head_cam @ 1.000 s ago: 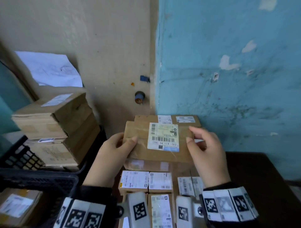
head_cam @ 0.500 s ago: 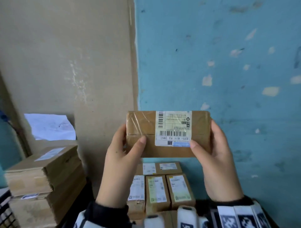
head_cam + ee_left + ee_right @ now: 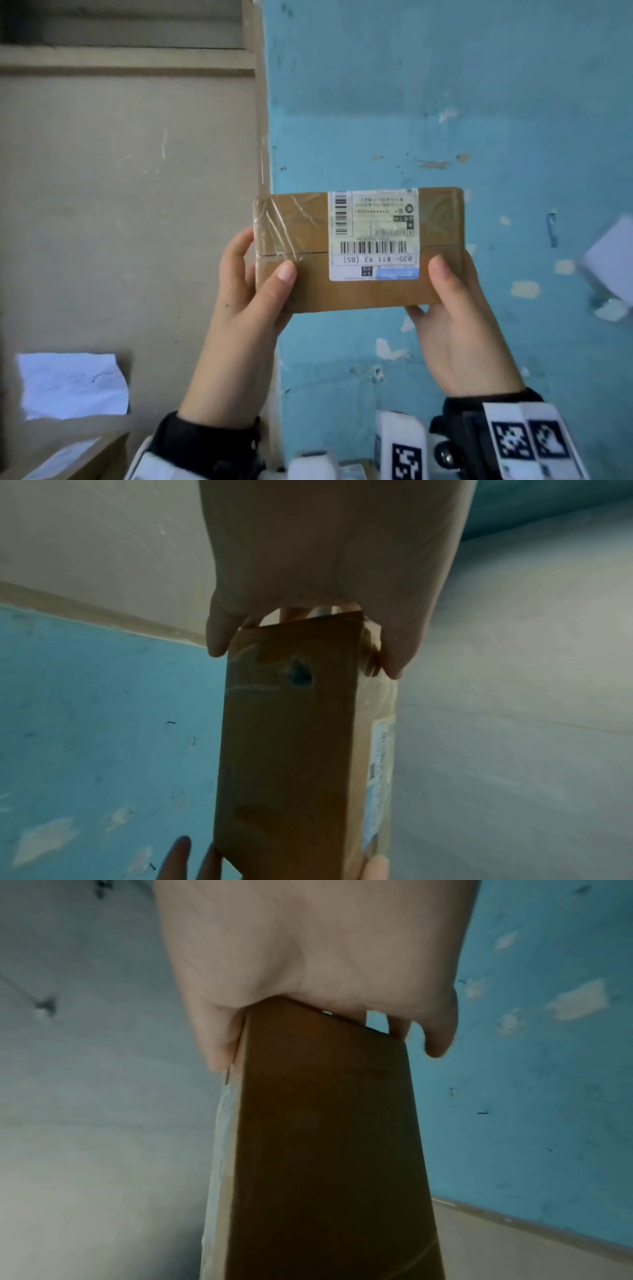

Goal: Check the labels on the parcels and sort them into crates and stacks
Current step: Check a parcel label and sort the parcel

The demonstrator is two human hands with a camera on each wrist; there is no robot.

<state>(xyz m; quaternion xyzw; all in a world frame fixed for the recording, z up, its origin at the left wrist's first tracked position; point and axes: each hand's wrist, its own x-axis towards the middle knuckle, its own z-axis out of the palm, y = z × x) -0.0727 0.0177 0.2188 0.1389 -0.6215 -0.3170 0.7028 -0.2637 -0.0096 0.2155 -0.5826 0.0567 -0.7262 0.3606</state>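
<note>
Both wrists wore cuffs with black-and-white marker tags (image 3: pixel 513 442) at the bottom of the head view. Left hand (image 3: pixel 239 308) gripped the left end of the cardboard parcel (image 3: pixel 298 291), thumb (image 3: pixel 282 274) curled over the front face, the other fingers behind it. Right hand (image 3: pixel 459 325) gripped the right end the same way, thumb (image 3: pixel 440 274) on the front just below the label corner. So each hand was clamped on one short end and neither was free. The parcel sat between the two grips, raised in the air in front of the person, long axis running left to right, broad face turned toward the head camera. Shipping label (image 3: pixel 373 236) lay right of centre on that face, nearer the right hand, and its print read upside down. Clear tape wrinkled across the left part. The wrist views showed only the parcel's narrow edge (image 3: pixel 291 750) running away from each palm (image 3: pixel 308 947). Judging by this, the label check was in hand, and reading it properly would likely call for turning the parcel about. No crate in view now; a corner of another carton (image 3: pixel 85 459) showed low left. Behind it, white paper (image 3: pixel 72 383) on the beige wall; flaking blue wall (image 3: pixel 445 102) behind the parcel
</note>
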